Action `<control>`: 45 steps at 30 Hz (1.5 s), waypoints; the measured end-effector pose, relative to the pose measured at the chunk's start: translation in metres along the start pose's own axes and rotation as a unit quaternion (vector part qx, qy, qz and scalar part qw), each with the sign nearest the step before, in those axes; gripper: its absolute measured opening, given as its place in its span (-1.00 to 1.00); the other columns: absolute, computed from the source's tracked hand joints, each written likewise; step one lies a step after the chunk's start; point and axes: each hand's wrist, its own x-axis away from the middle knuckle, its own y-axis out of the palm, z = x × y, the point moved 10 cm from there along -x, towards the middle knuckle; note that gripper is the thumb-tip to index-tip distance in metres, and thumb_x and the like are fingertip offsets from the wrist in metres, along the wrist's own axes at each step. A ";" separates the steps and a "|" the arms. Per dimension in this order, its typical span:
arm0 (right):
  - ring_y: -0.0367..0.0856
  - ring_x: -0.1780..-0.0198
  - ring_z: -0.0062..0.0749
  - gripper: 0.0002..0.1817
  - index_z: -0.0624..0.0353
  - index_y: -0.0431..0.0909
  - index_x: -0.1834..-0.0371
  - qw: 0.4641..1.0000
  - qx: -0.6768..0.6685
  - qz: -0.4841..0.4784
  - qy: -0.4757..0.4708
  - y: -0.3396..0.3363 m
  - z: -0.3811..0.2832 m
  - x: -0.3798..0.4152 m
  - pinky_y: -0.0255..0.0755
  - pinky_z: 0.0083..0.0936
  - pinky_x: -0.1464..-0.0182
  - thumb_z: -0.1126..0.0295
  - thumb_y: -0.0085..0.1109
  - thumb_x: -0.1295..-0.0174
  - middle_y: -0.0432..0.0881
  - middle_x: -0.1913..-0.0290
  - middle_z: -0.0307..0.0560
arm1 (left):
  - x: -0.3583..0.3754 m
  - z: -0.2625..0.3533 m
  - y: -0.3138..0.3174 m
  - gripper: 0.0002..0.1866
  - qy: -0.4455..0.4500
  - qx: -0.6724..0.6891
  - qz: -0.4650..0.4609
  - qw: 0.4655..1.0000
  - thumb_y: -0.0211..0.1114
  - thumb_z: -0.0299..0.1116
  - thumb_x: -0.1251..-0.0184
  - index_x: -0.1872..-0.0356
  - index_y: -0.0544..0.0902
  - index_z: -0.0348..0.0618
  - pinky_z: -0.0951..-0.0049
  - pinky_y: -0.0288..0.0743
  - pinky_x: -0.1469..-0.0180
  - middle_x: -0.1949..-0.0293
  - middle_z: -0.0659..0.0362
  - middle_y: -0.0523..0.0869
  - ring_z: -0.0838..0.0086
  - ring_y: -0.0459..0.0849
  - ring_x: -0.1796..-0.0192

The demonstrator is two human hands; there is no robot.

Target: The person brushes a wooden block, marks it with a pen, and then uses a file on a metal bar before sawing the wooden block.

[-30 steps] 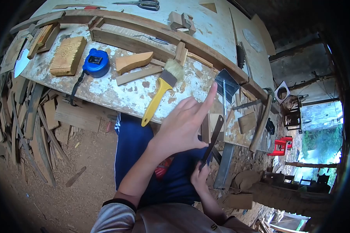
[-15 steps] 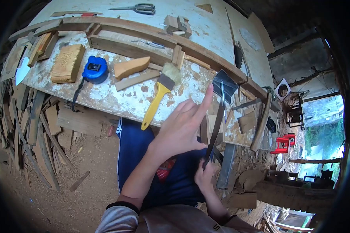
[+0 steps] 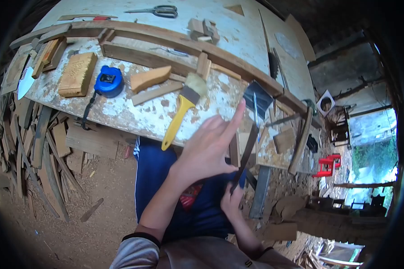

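My left hand is at the bench's front edge, its index finger stretched forward and its thumb apart. A narrow piece of wood sits between thumb and index finger, the thumb at its near end; the other fingers are partly hidden. Lower and to the right, my right hand is closed around the near end of a long, dark flat file. The file slants up beside the wood. Beyond it lies a black sheet with a thin shiny rod over it.
A yellow-handled brush, blue tape measure, wood blocks and scissors lie on the paint-stained bench. A long wooden frame crosses it. Scrap wood is piled at left; a red stool stands at right.
My right hand and the file have shifted slightly left. My left hand stays almost where it was, with its index finger still stretched out.
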 end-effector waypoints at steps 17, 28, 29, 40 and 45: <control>0.75 0.36 0.32 -0.92 0.41 0.57 0.02 1.000 0.007 -0.004 -0.014 -0.007 -0.021 0.001 0.48 -0.05 0.33 0.61 0.18 -0.52 0.63 0.43 0.26 | 0.001 0.005 0.003 0.77 0.016 0.016 -0.009 1.000 0.92 -0.39 0.38 -0.92 -0.19 -0.19 0.10 0.53 -0.42 -0.05 0.00 0.77 -0.01 0.70 -0.18; 0.78 0.28 0.38 -0.91 0.41 0.58 -0.01 0.999 -0.006 -0.023 0.025 -0.008 -0.023 0.007 0.56 -0.02 0.27 0.63 0.16 -0.53 0.68 0.38 0.30 | 0.001 0.010 0.001 0.71 0.035 -0.020 0.008 0.999 0.89 -0.44 0.37 -0.91 -0.11 -0.26 0.05 0.52 -0.52 -0.08 -0.01 0.80 -0.03 0.72 -0.25; 0.79 0.27 0.39 -0.91 0.40 0.58 -0.01 1.000 -0.003 -0.014 0.024 -0.007 -0.019 0.004 0.56 -0.02 0.26 0.64 0.16 -0.52 0.69 0.37 0.31 | -0.001 0.012 0.002 0.71 0.045 -0.019 0.009 0.999 0.89 -0.44 0.37 -0.91 -0.11 -0.26 0.05 0.52 -0.53 -0.08 -0.01 0.80 -0.04 0.72 -0.26; 0.76 0.29 0.40 -0.92 0.42 0.57 0.03 1.000 0.001 -0.009 0.009 0.007 0.009 0.013 0.55 -0.03 0.28 0.63 0.19 -0.50 0.66 0.40 0.34 | -0.001 0.013 0.001 0.68 0.059 -0.024 0.016 0.998 0.88 -0.42 0.35 -0.90 -0.09 -0.28 0.06 0.51 -0.52 -0.11 -0.03 0.79 -0.03 0.71 -0.28; 0.75 0.34 0.39 -0.86 0.49 0.59 -0.02 1.000 0.029 0.000 -0.002 -0.007 -0.028 -0.005 0.54 0.00 0.31 0.67 0.19 -0.46 0.64 0.42 0.34 | 0.002 0.009 0.007 0.67 0.035 -0.026 -0.006 0.999 0.89 -0.40 0.33 -0.89 -0.07 -0.30 0.04 0.48 -0.55 -0.11 -0.02 0.79 -0.04 0.70 -0.29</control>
